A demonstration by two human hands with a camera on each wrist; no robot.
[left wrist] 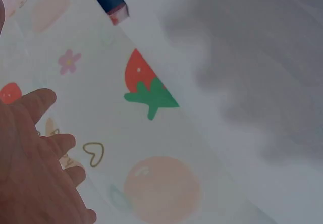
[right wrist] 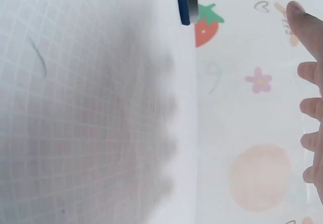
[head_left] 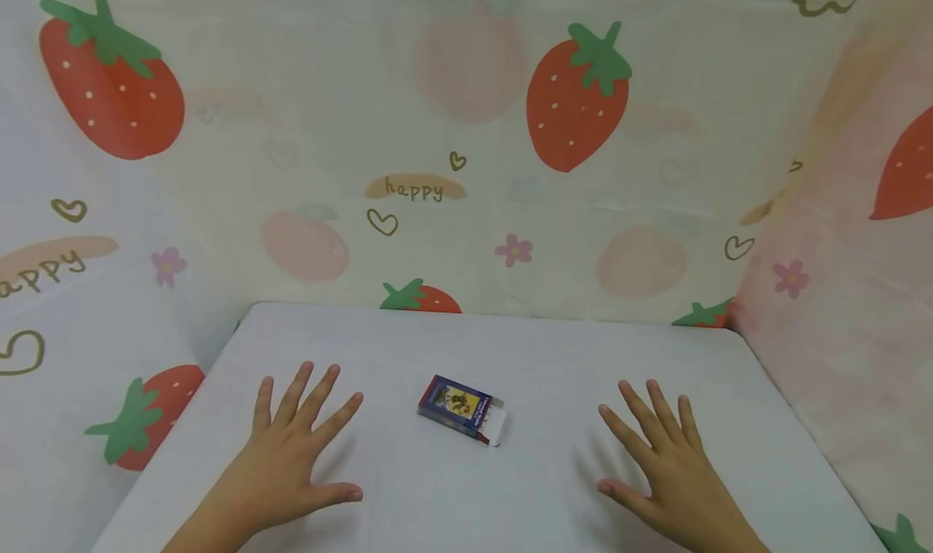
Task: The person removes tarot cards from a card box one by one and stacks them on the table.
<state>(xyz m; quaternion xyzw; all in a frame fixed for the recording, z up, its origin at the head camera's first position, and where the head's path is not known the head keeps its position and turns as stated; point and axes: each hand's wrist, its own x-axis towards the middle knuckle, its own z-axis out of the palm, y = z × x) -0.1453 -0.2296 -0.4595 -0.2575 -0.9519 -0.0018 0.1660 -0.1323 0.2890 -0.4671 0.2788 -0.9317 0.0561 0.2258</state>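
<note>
A small blue and red card box [head_left: 459, 408] lies flat near the middle of the white table, its white end flap open toward the right. To its left is my left hand [head_left: 287, 456], fingers straight and spread, holding nothing. My right hand [head_left: 659, 464] is spread the same way on the other side, also holding nothing. Both hands are apart from the box and cast shadows on the table. One end of the box shows at the top of the left wrist view, and part of it at the top of the right wrist view. Whatever the box contains is hidden.
The white table [head_left: 525, 367] has rounded back corners. Behind it and along both sides hangs a pale curtain [head_left: 481, 140] printed with strawberries, hearts and flowers, meeting the table's far edge.
</note>
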